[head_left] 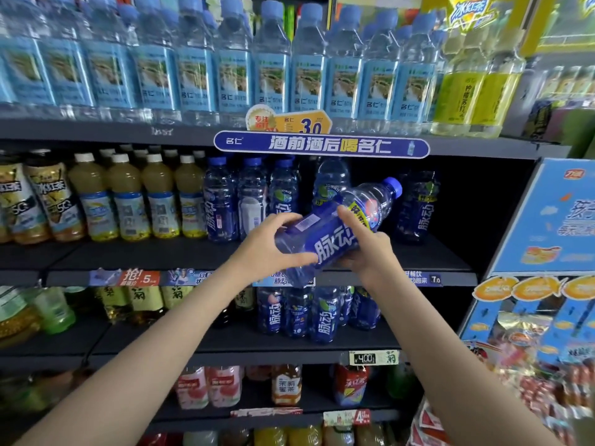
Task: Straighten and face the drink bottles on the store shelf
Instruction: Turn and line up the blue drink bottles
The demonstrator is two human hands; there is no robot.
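1. Two bare forearms reach up from 7 and 5 o'clock toward the middle shelf [225, 252]
2. The left hand [270, 243] curls round the base end of a blue bottle [335, 233], thumb underneath and fingers over the top
3. The right hand [367, 249] cups the same bottle at mid-body, its fingers wrapped round the label
4. The bottle is held in the air in front of the shelf's front edge, tilted with its blue cap [393, 185] toward 2 o'clock and its base toward 8 o'clock
5. Behind the hands the shelf board lies bare and dark from 12 to 3 o'clock, with open room between the standing blue bottles [248, 197] at 10 o'clock and a lone blue bottle [417, 207] at 2 o'clock
6. Further left at 9 o'clock stand yellow juice bottles [128, 194]
7. Above, at 12 o'clock, a blue banner sign [322, 144] hangs on the upper shelf edge below a row of water bottles [231, 66]
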